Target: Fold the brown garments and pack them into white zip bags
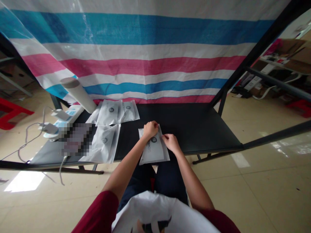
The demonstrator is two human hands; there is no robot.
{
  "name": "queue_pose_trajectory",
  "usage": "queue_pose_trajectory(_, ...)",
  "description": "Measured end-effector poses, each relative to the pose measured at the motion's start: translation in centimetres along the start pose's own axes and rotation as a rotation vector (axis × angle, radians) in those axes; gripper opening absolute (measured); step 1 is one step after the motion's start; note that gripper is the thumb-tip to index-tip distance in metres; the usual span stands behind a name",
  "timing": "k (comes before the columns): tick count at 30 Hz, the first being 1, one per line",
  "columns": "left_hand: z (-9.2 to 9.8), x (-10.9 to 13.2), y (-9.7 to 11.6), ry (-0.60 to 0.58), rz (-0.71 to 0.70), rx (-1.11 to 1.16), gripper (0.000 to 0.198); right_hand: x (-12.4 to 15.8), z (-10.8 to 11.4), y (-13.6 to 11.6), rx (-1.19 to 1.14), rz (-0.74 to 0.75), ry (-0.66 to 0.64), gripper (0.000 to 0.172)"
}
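Your room was fairly bright, but the top of the striped sheet [143, 51] looked gray and dim. The shiny floor [274, 181] threw back a big white patch on the left and small ones on the right. The print on your bag [157, 153] was a bit fuzzy. Chunky squares hid a flat thing [76, 139]. Near the edges, everything looked stretched and blurry.

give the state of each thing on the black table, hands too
frosted plastic pouch with black print: flat, seal unclear
left hand: fingers curled at pouch's far end
right hand: fingertips at pouch's right edge
other frosted pouches: lying at left
white cylindrical bottle: grey lid on
white power strip: two white adapters plugged in
pixelated object: cannot tell
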State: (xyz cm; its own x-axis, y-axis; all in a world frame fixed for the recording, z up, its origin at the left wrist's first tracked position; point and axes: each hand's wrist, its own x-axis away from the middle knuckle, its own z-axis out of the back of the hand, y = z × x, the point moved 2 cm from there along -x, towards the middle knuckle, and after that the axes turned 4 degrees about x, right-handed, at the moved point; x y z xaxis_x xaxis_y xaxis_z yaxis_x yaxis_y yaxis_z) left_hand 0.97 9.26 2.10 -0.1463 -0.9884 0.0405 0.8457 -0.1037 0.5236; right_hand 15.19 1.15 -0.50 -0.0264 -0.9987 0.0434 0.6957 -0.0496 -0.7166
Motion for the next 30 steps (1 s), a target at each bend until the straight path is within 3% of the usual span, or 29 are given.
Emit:
queue_pose_trajectory(5, 0.7, -1.0, 0.3, 0.015, -0.016, 0.015, 0.024, 7.7, -0.6, 0.8, -0.319, -0.109, -0.072, 0.036)
queue_pose_trajectory(10, 1.1, -0.7, 1.2, 0.049, -0.055, -0.006, 0.024, 10.0, -1.4, 1.1, -0.478, -0.191, -0.099, 0.036)
queue_pose_trajectory(15, 1.8, 3.5, 1.0, 0.280, -0.214, -0.041, 0.041, 8.6, -1.0, 1.5, -0.609, -0.168, -0.042, 0.049)
queue_pose_trajectory(17, 1.6, 5.6, 0.1, 0.316, -0.253, -0.032, 0.048, 7.4, -0.8, 1.7, -0.609, -0.137, -0.039, 0.051)
queue_pose_trajectory(21, -0.2, 8.5, -2.3, 0.272, -0.305, 0.028, 0.060, 3.9, -1.0, 1.9, -0.484, -0.032, -0.061, 0.042)
queue_pose_trajectory(25, -1.8, 9.3, -3.8, 0.234, -0.382, 0.063, 0.069, 0.0, -1.2, 1.5, -0.405, 0.045, -0.124, 0.032)
queue_pose_trajectory(30, -1.8, 9.1, -4.1, 0.219, -0.392, 0.107, 0.070, -2.0, -0.8, 0.8, -0.528, -0.112, -0.297, 0.029)
